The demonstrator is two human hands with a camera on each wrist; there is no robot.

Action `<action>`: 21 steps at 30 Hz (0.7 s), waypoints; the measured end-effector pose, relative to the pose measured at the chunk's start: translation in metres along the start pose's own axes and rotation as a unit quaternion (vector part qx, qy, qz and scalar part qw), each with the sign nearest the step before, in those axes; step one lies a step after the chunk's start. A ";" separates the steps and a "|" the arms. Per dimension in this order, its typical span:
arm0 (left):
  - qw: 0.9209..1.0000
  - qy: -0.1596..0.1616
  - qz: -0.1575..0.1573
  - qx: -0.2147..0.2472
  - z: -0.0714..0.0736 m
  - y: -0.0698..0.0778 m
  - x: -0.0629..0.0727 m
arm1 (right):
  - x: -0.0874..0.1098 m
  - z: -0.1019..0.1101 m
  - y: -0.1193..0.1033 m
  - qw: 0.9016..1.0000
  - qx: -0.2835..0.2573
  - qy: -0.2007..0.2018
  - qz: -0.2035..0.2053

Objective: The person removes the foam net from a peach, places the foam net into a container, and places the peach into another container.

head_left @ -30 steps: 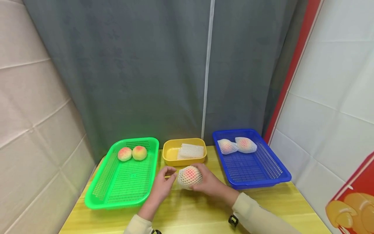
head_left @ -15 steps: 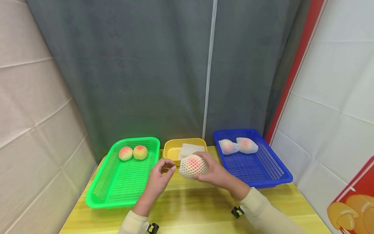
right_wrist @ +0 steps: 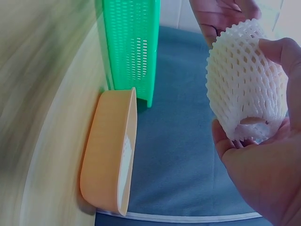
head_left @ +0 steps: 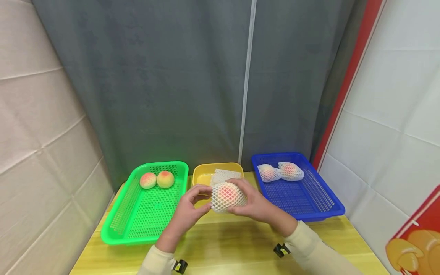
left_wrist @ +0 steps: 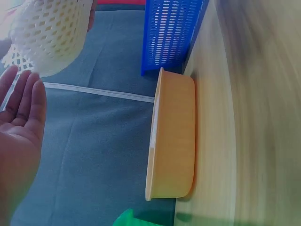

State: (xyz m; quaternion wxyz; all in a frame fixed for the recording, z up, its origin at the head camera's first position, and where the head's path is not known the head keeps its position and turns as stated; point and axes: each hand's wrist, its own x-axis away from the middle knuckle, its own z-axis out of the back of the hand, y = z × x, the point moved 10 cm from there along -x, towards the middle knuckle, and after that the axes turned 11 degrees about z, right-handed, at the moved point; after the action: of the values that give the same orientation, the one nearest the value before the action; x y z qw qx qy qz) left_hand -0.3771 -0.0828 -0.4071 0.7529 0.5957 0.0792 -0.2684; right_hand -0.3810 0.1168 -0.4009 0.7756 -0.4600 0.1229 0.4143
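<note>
My right hand (head_left: 256, 202) grips a peach in a white foam net (head_left: 228, 196), held above the table in front of the yellow box. In the right wrist view, thumb and fingers wrap the netted peach (right_wrist: 247, 80), whose net has a small opening at the near end. My left hand (head_left: 189, 206) is at the net's left edge, index finger and thumb apart and apparently touching it. The left wrist view shows the left hand's fingers (left_wrist: 35, 106) fairly straight beside the net (left_wrist: 51, 35).
Two bare peaches (head_left: 165, 179) lie in the green basket (head_left: 113, 229) at left. White foam nets (head_left: 223, 175) lie in the yellow box (head_left: 199, 172) at the back. Two netted peaches (head_left: 290, 171) lie in the blue basket (head_left: 330, 206) at right. A grey curtain (head_left: 154, 95) hangs behind.
The right hand has lifted the netted peach slightly and turned it a little. My left hand drew back to the left, then came in to the net's left edge.
</note>
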 end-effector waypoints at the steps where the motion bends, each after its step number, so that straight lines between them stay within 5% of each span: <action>1: 1.000 -0.008 -0.006 0.000 -0.002 0.001 0.000 | 0.000 0.000 -0.001 1.000 0.001 -0.001 0.002; 7: 0.999 -0.044 -0.028 -0.007 -0.013 0.007 -0.001 | -0.001 -0.004 -0.012 1.000 0.001 -0.009 0.019; 21: 0.990 -0.108 0.052 -0.075 -0.031 -0.002 -0.002 | -0.004 -0.010 -0.022 0.999 0.015 -0.035 0.026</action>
State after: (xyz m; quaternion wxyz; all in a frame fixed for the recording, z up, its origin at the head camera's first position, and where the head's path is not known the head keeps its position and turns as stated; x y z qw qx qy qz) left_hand -0.3734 -0.0535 -0.4166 0.8124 0.5087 -0.0138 -0.2848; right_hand -0.3647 0.1015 -0.3907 0.7751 -0.4301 0.1137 0.4487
